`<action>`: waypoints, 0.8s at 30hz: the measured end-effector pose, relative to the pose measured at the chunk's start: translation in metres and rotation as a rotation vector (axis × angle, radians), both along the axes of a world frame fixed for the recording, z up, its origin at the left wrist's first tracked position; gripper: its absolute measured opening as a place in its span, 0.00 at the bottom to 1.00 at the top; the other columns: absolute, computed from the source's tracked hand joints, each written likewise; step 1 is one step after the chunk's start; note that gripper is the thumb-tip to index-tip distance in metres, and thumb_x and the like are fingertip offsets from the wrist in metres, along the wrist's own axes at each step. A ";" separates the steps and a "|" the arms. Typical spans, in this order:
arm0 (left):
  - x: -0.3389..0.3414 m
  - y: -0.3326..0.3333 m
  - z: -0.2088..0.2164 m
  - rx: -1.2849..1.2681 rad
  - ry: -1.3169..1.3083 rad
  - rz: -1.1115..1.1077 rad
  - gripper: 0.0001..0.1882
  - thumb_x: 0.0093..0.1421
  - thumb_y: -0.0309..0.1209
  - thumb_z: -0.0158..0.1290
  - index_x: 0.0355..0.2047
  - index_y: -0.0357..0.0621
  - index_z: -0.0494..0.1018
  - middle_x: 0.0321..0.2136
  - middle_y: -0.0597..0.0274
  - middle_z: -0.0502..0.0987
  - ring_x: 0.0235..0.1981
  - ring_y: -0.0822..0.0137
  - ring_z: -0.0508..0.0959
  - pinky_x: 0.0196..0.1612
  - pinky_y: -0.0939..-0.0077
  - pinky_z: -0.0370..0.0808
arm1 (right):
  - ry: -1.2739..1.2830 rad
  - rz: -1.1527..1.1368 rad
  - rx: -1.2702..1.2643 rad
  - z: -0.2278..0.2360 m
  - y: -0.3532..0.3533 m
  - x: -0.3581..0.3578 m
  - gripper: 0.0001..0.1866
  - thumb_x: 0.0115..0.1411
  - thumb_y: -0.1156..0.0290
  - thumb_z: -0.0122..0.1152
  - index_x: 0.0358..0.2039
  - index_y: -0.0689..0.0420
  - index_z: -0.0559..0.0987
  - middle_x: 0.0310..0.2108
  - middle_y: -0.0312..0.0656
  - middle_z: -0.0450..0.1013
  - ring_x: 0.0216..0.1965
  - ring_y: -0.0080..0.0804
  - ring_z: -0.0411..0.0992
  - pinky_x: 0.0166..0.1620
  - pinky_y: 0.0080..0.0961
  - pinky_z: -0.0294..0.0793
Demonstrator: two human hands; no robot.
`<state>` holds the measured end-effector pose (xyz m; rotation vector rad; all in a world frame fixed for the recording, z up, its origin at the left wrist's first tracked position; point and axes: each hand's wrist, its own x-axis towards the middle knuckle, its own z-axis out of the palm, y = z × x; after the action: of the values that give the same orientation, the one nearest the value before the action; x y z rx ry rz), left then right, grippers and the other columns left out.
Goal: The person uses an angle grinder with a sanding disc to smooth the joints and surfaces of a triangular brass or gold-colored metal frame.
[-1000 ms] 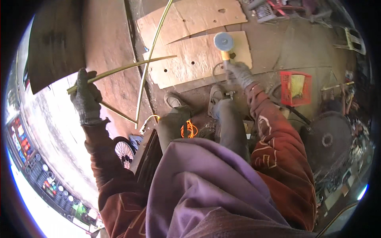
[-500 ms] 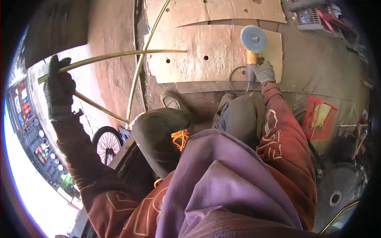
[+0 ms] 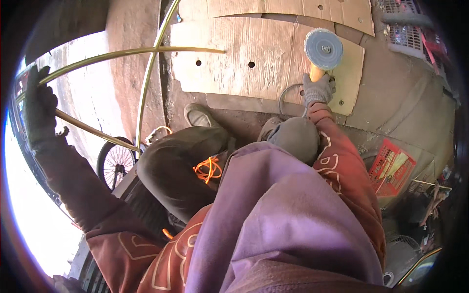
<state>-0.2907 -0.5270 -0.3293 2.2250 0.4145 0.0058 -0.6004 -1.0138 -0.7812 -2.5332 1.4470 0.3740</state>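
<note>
My left hand (image 3: 41, 110), in a dark work glove, is closed round one end of a frame of bent brass-coloured tubing (image 3: 105, 57) at the far left. The frame's tubes cross each other, and one free end reaches over the cardboard. In a grey glove, my right hand (image 3: 318, 90) is wrapped round the yellow body of an angle grinder (image 3: 323, 49). The grinder's round blue-grey disc faces up, above the right part of the cardboard sheet (image 3: 224, 73). Its grey cable loops beside my right wrist. I cannot tell whether the disc is spinning.
A second cardboard sheet (image 3: 288, 7) lies farther off. On the right are a red plastic basket (image 3: 391, 168), pale crates (image 3: 405, 39) and a fan (image 3: 401, 251). An orange cord (image 3: 209, 169) lies between my legs, and a bicycle wheel (image 3: 116, 165) stands at the left.
My left hand and the tube frame have shifted left in the view. My right hand has moved from the grinder's rear end to round its yellow body, and the disc looks slightly larger.
</note>
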 end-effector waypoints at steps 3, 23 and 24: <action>-0.016 0.011 -0.007 0.129 -0.087 -0.116 0.22 0.69 0.42 0.58 0.54 0.36 0.79 0.16 0.79 0.60 0.16 0.84 0.56 0.22 0.85 0.51 | -0.055 -0.014 0.046 -0.002 -0.003 -0.004 0.42 0.47 0.44 0.73 0.57 0.58 0.73 0.59 0.55 0.67 0.58 0.58 0.68 0.57 0.53 0.73; -0.125 0.080 0.007 0.556 -0.687 -0.422 0.33 0.68 0.19 0.46 0.72 0.56 0.62 0.51 0.63 0.82 0.20 0.78 0.68 0.23 0.83 0.69 | -1.617 -0.153 1.299 0.263 -0.041 0.035 0.29 0.56 0.61 0.71 0.52 0.64 0.71 0.37 0.50 0.77 0.30 0.46 0.80 0.35 0.41 0.86; -0.130 0.085 0.009 0.568 -0.705 -0.398 0.33 0.68 0.18 0.46 0.72 0.55 0.61 0.53 0.61 0.82 0.20 0.78 0.68 0.23 0.83 0.68 | -1.682 -0.136 1.421 0.291 -0.039 0.029 0.32 0.56 0.59 0.70 0.54 0.64 0.70 0.37 0.51 0.76 0.30 0.48 0.81 0.35 0.42 0.86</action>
<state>-0.4210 -0.4420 -0.3207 2.6162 -0.4744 0.7519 -0.5715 -1.0524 -0.4906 -0.8096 0.2650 -0.5222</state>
